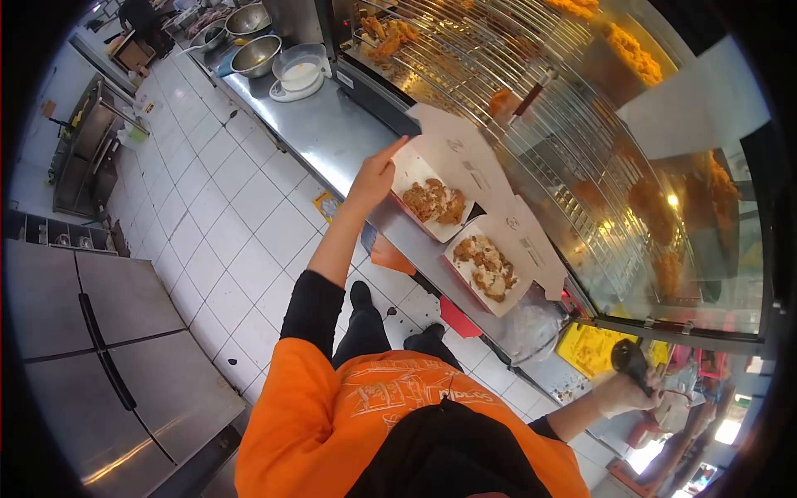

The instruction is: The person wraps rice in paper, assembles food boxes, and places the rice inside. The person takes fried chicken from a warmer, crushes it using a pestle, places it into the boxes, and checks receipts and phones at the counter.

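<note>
My left hand point(375, 178) grips the outer edge of an open cardboard takeaway box point(404, 170), index finger along its rim. Inside lie pieces of fried chicken point(433, 202) with pale sauce on them. A second open takeaway box point(500, 303) stands beside it, holding sauced fried chicken point(485, 267). Both printed lids are folded back toward the glass cabinet. Off to the right, my right hand point(618, 395), in a clear glove, is closed around a black serving spoon point(631, 362). What else lies near that hand is hard to make out.
A glass warming cabinet point(531, 108) with wire racks and fried food borders the steel counter point(332, 124). Metal bowls point(256, 56) and a white scale point(297, 85) stand at its far end. A clear plastic bag point(531, 332) and a yellow tray point(585, 349) are at right.
</note>
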